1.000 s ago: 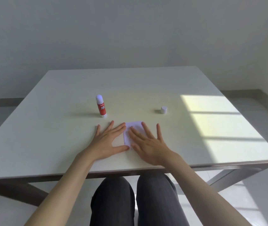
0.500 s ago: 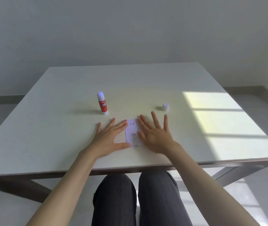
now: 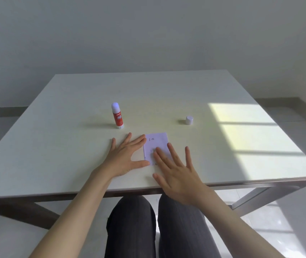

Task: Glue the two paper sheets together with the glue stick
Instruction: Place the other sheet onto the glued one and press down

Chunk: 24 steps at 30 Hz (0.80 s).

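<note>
A small white paper sheet [image 3: 157, 144] with faint print lies flat near the front of the white table [image 3: 64, 146]; I cannot tell whether a second sheet lies under it. My left hand [image 3: 125, 157] rests flat with fingers spread, its thumb and index fingertip touching the paper's left edge. My right hand [image 3: 176, 170] lies flat, fingers spread, over the paper's near right part. A red glue stick [image 3: 117, 116] stands upright, uncapped, behind the left hand. Its white cap [image 3: 189, 120] sits apart, behind and to the right of the paper.
A bright sunlit patch [image 3: 251, 138] covers the table's right side. The table's front edge [image 3: 241, 181] runs just under my wrists, and my knees [image 3: 154, 220] show below it. A plain wall stands behind the table.
My right hand has slid back toward me across the paper, uncovering its far half. The left hand has stayed at the paper's left edge.
</note>
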### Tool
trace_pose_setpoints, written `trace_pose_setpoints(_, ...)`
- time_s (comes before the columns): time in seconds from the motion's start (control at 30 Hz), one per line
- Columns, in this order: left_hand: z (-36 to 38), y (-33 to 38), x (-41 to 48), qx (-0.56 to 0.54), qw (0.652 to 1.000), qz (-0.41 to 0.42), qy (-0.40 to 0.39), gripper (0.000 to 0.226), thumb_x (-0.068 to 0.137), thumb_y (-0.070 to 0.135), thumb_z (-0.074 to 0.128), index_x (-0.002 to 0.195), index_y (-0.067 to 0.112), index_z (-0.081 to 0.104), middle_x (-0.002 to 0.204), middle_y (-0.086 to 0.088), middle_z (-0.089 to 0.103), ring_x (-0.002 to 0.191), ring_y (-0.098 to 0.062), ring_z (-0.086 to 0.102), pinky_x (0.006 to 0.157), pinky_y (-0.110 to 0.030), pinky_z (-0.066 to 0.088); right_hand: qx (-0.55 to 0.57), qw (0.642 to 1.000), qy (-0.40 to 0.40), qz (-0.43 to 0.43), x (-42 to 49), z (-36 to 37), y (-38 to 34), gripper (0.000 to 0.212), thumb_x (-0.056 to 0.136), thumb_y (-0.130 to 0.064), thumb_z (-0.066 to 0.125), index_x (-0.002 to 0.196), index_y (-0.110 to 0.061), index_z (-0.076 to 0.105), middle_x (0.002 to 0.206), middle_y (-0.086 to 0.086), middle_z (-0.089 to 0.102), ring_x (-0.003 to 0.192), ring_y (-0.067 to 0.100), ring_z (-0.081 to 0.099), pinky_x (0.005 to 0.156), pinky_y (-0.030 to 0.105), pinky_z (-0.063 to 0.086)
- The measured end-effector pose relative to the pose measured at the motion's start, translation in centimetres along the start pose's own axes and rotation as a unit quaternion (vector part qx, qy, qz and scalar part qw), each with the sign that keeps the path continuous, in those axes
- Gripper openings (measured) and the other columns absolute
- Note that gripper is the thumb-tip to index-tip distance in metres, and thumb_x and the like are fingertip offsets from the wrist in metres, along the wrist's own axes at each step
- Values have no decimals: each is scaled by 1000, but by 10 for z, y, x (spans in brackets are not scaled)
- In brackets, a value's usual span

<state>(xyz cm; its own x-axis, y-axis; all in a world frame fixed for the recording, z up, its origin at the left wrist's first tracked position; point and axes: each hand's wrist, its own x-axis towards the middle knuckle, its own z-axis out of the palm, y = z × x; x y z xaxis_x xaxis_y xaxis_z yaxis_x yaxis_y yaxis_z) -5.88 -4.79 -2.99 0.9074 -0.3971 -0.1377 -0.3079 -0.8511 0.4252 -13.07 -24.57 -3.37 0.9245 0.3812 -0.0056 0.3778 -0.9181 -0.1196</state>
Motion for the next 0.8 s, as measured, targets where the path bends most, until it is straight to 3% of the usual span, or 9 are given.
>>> trace_pose_setpoints(0.17, 0, 0, 0, 2, 1000, 4, -1, 82, 83, 60, 50, 149, 35, 10, 156, 26, 1, 146, -10, -14, 113, -52, -16, -12, 999, -12, 30, -28, -5, 5, 62, 95, -51, 8, 150, -25, -4, 160, -13, -9, 143, 16, -26, 105, 49, -31)
trace_pose_setpoints(0.33, 0, 1, -2, 2, 1000, 4, -2, 81, 83, 61, 49, 149, 35, 9, 156, 25, 1, 146, -10, -14, 113, -52, -17, 13, 999, -7, 43, -32, -19, 4, 73, 88, -59, -2, 151, -24, 5, 160, -13, 2, 142, 16, -29, 104, 50, -33)
trace_pose_setpoints(0.5, 1, 2, -3, -7, 1000, 3, 1, 80, 82, 61, 49, 149, 36, 11, 156, 27, 3, 145, -8, -14, 113, -51, -17, 38, 998, -48, -22, 10, -15, -10, 66, 93, -57, 8, 151, -26, 1, 161, -13, -2, 144, 18, -25, 107, 55, -26)
trace_pose_setpoints(0.67, 3, -6, 0, 7, 1000, 6, 6, 83, 81, 65, 47, 148, 37, 9, 155, 28, 1, 145, -8, -15, 113, -50, -17, 4, 996, -50, 80, 40, -17, 23, 67, 93, -57, 8, 150, -24, -4, 161, -10, -8, 145, 22, -23, 108, 58, -22)
trace_pose_setpoints(0.8, 4, -4, 1, 2, 1000, 7, 8, 81, 81, 62, 50, 148, 39, 11, 154, 30, 3, 145, -7, -14, 112, -51, -18, 22, 1000, -9, -2, 36, -3, -5, 86, 79, -71, -5, 150, -23, 1, 161, -9, -1, 146, 22, -20, 106, 56, -26)
